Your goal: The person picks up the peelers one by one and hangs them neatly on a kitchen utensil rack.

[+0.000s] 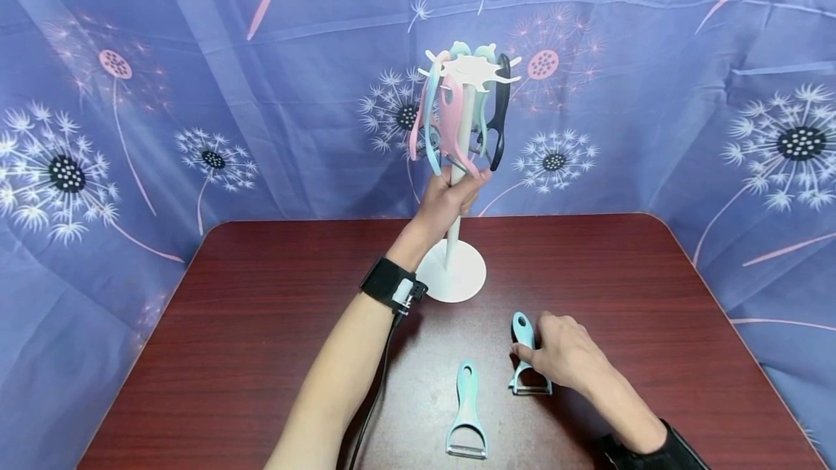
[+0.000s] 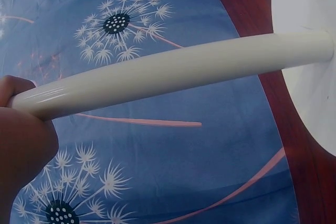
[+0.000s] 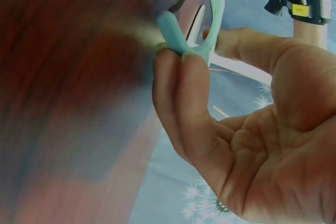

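Note:
My left hand [image 1: 449, 196] grips the white pole [image 2: 173, 72] of an upright stand, just under the peelers hanging from its top. Those peelers are pink [image 1: 451, 111], light blue [image 1: 429, 111], pale green and black [image 1: 501, 111]. Lower right, my right hand [image 1: 567, 350] pinches a light blue peeler [image 1: 522, 331] between thumb and fingers, close above the tabletop; its blade end points toward me. The right wrist view shows fingertips against the forked part of this peeler [image 3: 214, 11]. Another light blue peeler [image 1: 466, 394] lies on the table to its left.
The stand's round white base [image 1: 457, 278] rests on the dark red wooden table [image 1: 274, 332]. Behind the table hangs a blue cloth [image 1: 294, 93] with dandelion prints. A black cable [image 1: 375, 397] runs down from the left wristband [image 1: 392, 285].

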`<state>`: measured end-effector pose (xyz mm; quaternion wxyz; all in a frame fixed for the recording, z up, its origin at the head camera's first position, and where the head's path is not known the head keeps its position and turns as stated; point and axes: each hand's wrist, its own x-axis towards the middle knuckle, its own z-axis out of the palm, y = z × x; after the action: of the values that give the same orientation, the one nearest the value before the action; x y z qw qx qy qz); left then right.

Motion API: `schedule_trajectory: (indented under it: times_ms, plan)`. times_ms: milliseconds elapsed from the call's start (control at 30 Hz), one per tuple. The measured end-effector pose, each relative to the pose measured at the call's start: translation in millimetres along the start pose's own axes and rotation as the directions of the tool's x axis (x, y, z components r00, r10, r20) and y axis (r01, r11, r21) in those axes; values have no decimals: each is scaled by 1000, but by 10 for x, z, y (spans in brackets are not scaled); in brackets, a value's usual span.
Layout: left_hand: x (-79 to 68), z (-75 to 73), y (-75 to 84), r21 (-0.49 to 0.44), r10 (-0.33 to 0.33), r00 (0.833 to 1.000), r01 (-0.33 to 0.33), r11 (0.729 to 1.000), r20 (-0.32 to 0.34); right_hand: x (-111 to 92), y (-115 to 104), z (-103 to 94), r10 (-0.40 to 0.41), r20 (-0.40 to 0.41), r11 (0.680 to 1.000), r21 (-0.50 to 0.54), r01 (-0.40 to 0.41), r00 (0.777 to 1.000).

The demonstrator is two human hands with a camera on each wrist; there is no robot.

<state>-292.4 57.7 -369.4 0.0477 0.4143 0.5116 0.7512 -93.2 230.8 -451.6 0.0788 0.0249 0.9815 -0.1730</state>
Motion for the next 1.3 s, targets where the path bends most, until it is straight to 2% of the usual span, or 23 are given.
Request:
schedule_trajectory:
  times_ms: [433,633,767,967,1067,1300]
  plan:
    - [-17,16,4,-9,-15,1000,15,1000,-5,30,-6,-82,-16,-32,999,43,17,999]
    - [-18,26,-1,-5,-19,1000,19,1000,-9,60,-6,-105,-72,-132,994,73,83,989]
    - [-14,22,10,-14,-16,1000,16,1000,-5,72,-12,-130,-126,-245,983,100,154,961]
    - [-14,12,30,-10,-12,1000,12,1000,-1,95,-19,-176,-205,-409,960,92,264,889]
    - [-15,12,36,-7,-11,1000,11,1000,1,106,-24,-186,-219,-470,951,91,294,855]
    - [-8,5,18,-13,-9,1000,9,1000,0,125,-47,-213,-203,-540,947,103,304,816]
